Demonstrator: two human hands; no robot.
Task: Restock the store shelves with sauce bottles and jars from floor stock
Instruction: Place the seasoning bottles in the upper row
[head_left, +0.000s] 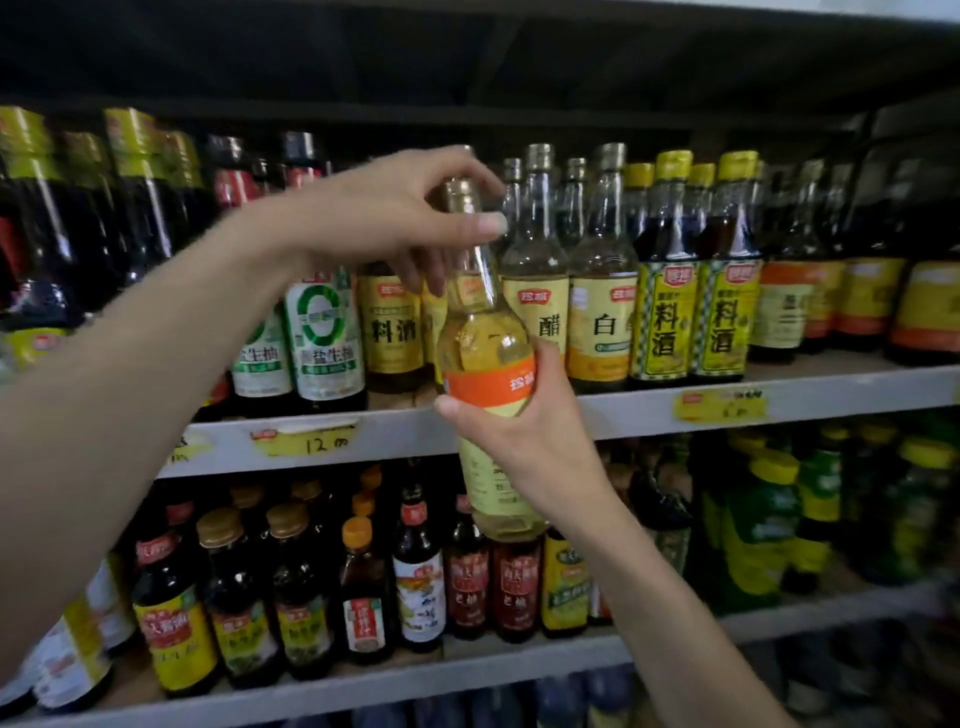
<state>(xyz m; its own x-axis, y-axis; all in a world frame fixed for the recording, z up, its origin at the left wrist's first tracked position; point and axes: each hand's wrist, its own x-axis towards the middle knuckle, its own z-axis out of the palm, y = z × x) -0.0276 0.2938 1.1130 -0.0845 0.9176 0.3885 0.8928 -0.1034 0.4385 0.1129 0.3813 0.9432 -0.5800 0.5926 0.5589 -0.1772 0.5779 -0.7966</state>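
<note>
one held bottle (485, 338); two grips: left grip (395, 213), right grip (524, 431); two green-label bottles (324, 332); two checked-label bottles (662, 312).

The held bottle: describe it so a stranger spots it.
Find the shelf with yellow price tags. Mid-frame before it is a pale yellow bottle, left hand at its neck, right hand round its body. Unlike its neighbours, it is off the shelf.

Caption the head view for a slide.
Left hand holds the neck, right hand grips the body of a pale-yellow bottle at the shelf.

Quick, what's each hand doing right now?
Left hand: pinches the pale yellow bottle near its cap.
Right hand: grips that bottle's body.
</note>
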